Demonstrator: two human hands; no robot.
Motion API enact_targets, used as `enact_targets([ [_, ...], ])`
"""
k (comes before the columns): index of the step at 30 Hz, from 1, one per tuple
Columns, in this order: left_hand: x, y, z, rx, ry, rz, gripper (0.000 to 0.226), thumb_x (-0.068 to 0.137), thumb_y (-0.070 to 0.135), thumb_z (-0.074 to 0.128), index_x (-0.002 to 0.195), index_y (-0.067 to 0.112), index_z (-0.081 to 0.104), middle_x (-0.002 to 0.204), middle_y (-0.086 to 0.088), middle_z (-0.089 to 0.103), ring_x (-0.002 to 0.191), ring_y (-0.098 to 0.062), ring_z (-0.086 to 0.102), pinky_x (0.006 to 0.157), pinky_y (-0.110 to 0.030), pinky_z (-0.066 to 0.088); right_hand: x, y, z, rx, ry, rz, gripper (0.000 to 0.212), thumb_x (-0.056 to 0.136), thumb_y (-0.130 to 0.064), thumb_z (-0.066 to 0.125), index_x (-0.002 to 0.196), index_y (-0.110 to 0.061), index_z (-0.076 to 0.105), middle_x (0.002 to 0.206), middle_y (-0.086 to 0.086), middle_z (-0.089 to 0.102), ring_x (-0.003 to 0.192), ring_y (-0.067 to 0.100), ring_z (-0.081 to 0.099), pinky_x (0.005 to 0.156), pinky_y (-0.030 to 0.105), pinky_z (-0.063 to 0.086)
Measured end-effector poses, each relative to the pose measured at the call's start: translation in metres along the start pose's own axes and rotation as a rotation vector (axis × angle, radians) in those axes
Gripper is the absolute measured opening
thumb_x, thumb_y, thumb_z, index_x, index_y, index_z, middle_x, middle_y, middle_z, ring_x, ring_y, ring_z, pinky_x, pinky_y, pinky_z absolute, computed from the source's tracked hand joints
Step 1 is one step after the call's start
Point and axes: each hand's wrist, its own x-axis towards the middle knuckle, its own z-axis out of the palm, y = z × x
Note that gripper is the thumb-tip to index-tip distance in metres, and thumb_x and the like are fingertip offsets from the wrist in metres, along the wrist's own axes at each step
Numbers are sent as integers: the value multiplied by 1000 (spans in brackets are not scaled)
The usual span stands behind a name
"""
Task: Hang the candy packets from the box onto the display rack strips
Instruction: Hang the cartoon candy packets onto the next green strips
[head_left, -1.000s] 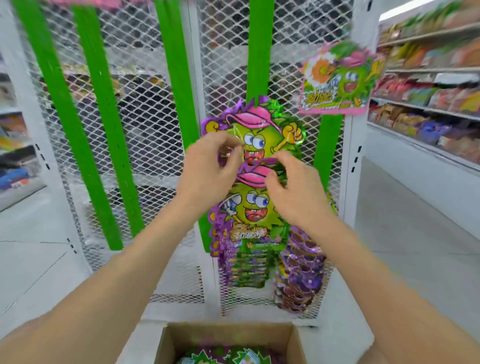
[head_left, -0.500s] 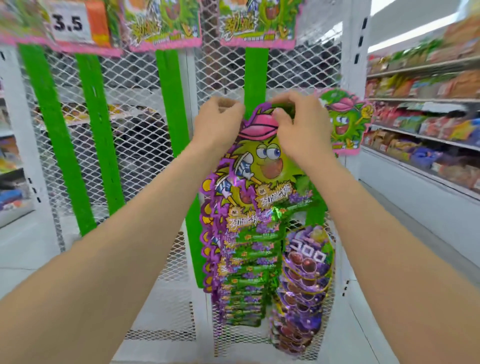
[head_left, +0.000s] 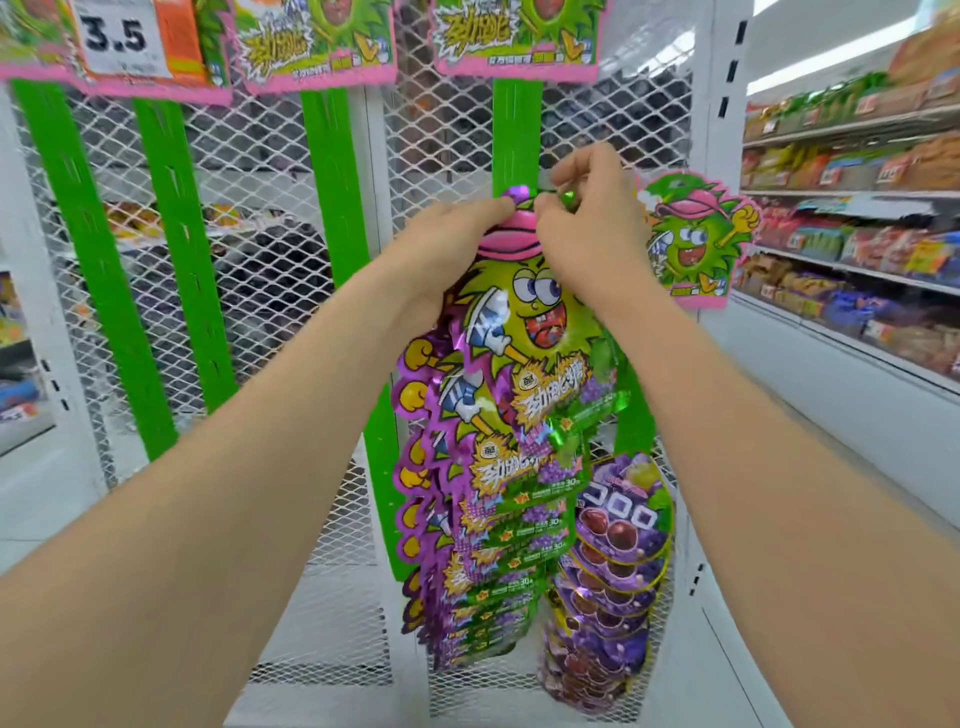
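Left hand (head_left: 457, 234) and right hand (head_left: 592, 228), fingers (head_left: 496, 209) pinching the top edge of a glossy green-and-purple foil candy packet (head_left: 524, 332) held against the green slotted plastic strip (head_left: 517, 135), above the hung packets (head_left: 498, 571); light, limp and likely slippery, it seems best held at this top edge.

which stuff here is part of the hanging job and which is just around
In the job: top candy packet, pinched at its top by left hand and right hand; green strip; packets already hung.
Just around: price tag, cartoon sign, store shelves.
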Motion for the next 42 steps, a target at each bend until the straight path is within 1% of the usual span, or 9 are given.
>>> enact_targets([
  [4,-4,-4,-1,-15,-47,1,20,98,29,71,87,15,79,96,-17,81,93,-38,79,96,-54,62,-7,8,2,44,-46,59,20,89,-28,62,105,-32,50,96,-16,59,96,14,61,104,55,46],
  [8,-3,-9,-5,14,-88,60,14,103,20,65,103,10,75,96,-16,80,86,-31,78,90,-46,64,-11,9,5,54,-65,44,21,83,-34,61,99,-39,50,96,-15,63,98,18,64,98,57,50],
  [14,1,-13,-9,15,-71,105,30,105,37,62,123,16,73,111,-8,81,106,-28,78,103,-50,58,-17,10,5,88,39,-53,20,87,-30,61,103,-38,51,95,-15,66,93,13,67,99,59,49],
  [19,1,1,-6,-78,-57,92,18,108,26,59,109,14,72,111,-14,80,105,-30,78,100,-48,61,-11,6,2,100,168,-159,22,89,-22,63,101,-32,49,84,-19,62,81,8,64,94,59,51],
  [28,-3,10,-4,-4,-60,-1,34,109,36,56,109,6,71,101,-18,81,97,-36,79,95,-55,62,-7,3,4,57,183,-198,22,86,-21,68,98,-28,51,79,-19,59,73,4,60,86,57,53],
  [31,-6,12,-4,59,-65,34,33,109,33,56,103,5,74,98,-19,81,95,-36,79,93,-55,62,-9,8,4,52,171,-185,21,85,-24,67,98,-28,52,80,-16,60,74,10,62,83,58,54],
  [34,-10,12,-5,166,-34,114,36,108,33,57,93,6,76,90,-17,81,88,-38,78,92,-55,62,-15,13,5,70,142,-171,17,88,-24,67,100,-28,54,79,-16,59,70,2,58,82,55,54],
  [37,-11,9,-4,176,14,136,38,107,35,56,103,2,75,96,-20,80,97,-44,76,96,-59,60,-18,11,6,88,200,-214,17,90,-19,68,101,-24,55,82,-20,57,71,-1,55,84,53,54],
  [42,-8,8,-4,129,-13,137,41,105,50,56,92,22,83,96,-5,83,97,-27,80,104,-50,57,-17,1,8,44,329,-248,18,90,-20,67,98,-26,52,83,-19,56,76,8,58,86,57,52],
])
